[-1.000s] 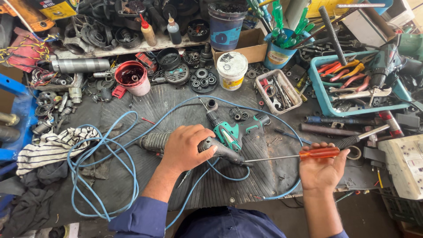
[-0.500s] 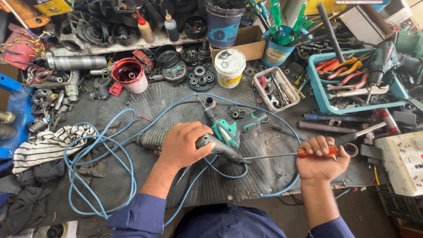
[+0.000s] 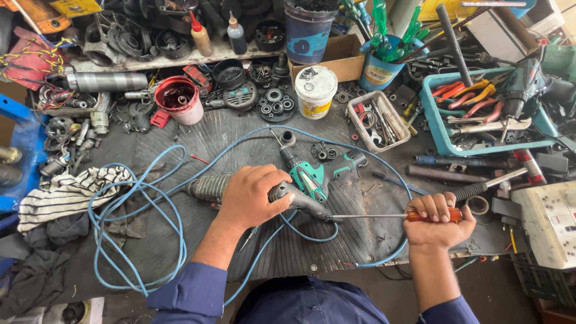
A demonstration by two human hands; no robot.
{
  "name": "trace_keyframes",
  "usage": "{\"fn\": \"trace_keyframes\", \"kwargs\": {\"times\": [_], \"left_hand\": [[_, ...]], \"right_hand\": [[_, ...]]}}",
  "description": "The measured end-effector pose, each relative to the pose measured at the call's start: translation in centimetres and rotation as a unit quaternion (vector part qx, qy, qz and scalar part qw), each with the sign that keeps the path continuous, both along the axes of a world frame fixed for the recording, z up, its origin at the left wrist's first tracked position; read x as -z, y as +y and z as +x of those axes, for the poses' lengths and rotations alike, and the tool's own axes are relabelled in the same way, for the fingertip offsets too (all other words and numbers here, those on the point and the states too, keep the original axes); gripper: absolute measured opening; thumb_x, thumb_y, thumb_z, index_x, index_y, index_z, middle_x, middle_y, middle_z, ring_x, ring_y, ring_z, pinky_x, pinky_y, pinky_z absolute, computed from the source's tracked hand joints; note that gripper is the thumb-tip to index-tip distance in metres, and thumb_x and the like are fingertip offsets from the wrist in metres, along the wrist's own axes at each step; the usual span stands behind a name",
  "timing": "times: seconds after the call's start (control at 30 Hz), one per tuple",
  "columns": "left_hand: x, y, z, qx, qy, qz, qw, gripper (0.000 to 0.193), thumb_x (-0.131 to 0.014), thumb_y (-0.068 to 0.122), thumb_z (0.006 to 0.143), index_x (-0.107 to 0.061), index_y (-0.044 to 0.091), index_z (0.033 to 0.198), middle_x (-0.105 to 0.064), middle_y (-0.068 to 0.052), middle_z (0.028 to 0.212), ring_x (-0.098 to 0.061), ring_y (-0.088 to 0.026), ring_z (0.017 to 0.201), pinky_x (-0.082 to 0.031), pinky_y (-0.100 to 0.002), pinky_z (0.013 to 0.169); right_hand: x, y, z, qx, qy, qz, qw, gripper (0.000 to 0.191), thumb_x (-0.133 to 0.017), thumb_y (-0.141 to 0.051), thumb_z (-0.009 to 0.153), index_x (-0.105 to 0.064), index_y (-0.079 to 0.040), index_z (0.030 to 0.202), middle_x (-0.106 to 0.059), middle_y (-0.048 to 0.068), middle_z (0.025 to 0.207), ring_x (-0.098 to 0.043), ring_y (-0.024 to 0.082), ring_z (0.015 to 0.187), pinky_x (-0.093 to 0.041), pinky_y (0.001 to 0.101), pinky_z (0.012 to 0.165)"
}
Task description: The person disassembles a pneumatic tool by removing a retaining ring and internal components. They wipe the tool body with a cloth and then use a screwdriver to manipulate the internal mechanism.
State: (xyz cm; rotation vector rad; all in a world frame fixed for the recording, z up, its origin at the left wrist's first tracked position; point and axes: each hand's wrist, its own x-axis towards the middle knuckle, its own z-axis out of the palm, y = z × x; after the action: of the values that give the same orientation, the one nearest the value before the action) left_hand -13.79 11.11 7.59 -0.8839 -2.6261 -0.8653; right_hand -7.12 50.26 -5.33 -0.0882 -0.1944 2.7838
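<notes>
My left hand [image 3: 255, 195] grips a grey power tool body [image 3: 297, 199] lying on the black rubber mat [image 3: 240, 138], with its ribbed grey end [image 3: 207, 187] sticking out to the left. My right hand [image 3: 438, 219] is closed on the orange handle of a long screwdriver [image 3: 384, 216]. The screwdriver's shaft runs left and its tip meets the tool body's right end. A green and black cordless drill [image 3: 321, 174] lies just behind the tool. A blue cable [image 3: 135, 222] loops over the mat on the left and curves around both hands.
A white tub [image 3: 315, 90], a red pot [image 3: 177, 99], a clear tray of small parts [image 3: 378, 120] and a teal bin of pliers [image 3: 480, 114] stand behind. A striped cloth [image 3: 66, 195] lies left. A white socket strip [image 3: 549, 222] sits right. Bearings and metal parts crowd the back.
Both hands keep their grip. The right hand and screwdriver have shifted slightly; the view has moved a little closer and downward.
</notes>
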Motion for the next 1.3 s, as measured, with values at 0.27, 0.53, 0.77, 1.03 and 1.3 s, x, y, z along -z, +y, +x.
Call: {"fn": "trace_keyframes", "kwargs": {"times": [0.27, 0.53, 0.77, 1.03, 1.3], "left_hand": [[0.0, -0.1, -0.1, 0.011, 0.022, 0.009, 1.0, 0.033, -0.072, 0.045, 0.082, -0.07, 0.018, 0.098, -0.066, -0.001, 0.087, -0.065, -0.027, 0.081, -0.048, -0.043, 0.073], [0.1, -0.1, 0.1, -0.002, 0.008, -0.004, 1.0, 0.032, -0.072, 0.044, 0.08, -0.07, 0.018, 0.098, -0.067, -0.001, 0.087, -0.065, -0.027, 0.079, -0.048, -0.043, 0.072], [0.0, -0.1, 0.2, -0.003, 0.005, -0.004, 1.0, 0.032, -0.072, 0.044, 0.08, -0.071, 0.019, 0.098, -0.067, 0.0, 0.087, -0.065, -0.027, 0.079, -0.048, -0.043, 0.072], [0.1, -0.1, 0.2, 0.001, 0.012, 0.004, 1.0, 0.031, -0.072, 0.044, 0.081, -0.071, 0.018, 0.099, -0.067, 0.0, 0.087, -0.066, -0.027, 0.081, -0.049, -0.043, 0.074], [0.2, -0.4, 0.2, 0.011, 0.025, 0.011, 1.0, 0.032, -0.072, 0.045, 0.082, -0.071, 0.018, 0.099, -0.067, -0.001, 0.09, -0.066, -0.027, 0.084, -0.048, -0.042, 0.076]], "right_hand": [[-3.9, -2.8, 1.4, 0.09, -0.234, 0.083, 0.965, 0.035, -0.045, -0.047, 0.104, -0.06, -0.016, 0.094, -0.061, 0.0, 0.088, -0.058, 0.018, 0.088, -0.042, 0.0402, 0.093], [-1.1, -0.5, 1.0, -0.033, 0.036, -0.005, 0.999, 0.039, -0.043, -0.04, 0.113, -0.052, -0.015, 0.084, -0.046, -0.003, 0.062, -0.037, 0.013, 0.056, -0.035, 0.0319, 0.067], [-0.3, -1.3, 1.3, 0.061, -0.115, 0.052, 0.99, 0.049, -0.048, -0.058, 0.104, -0.052, -0.013, 0.084, -0.056, 0.002, 0.083, -0.052, 0.015, 0.074, -0.045, 0.0387, 0.084], [-3.5, 0.1, 3.5, 0.046, -0.306, 0.218, 0.925, 0.045, -0.044, -0.051, 0.112, -0.061, -0.012, 0.101, -0.063, 0.004, 0.101, -0.062, 0.023, 0.095, -0.048, 0.0478, 0.096], [-8.5, 7.9, 1.6, -0.3, -0.389, 0.657, 0.572, 0.055, -0.047, -0.043, 0.103, -0.075, 0.004, 0.099, -0.06, 0.014, 0.061, -0.052, 0.02, 0.05, -0.044, 0.0337, 0.048]]}}
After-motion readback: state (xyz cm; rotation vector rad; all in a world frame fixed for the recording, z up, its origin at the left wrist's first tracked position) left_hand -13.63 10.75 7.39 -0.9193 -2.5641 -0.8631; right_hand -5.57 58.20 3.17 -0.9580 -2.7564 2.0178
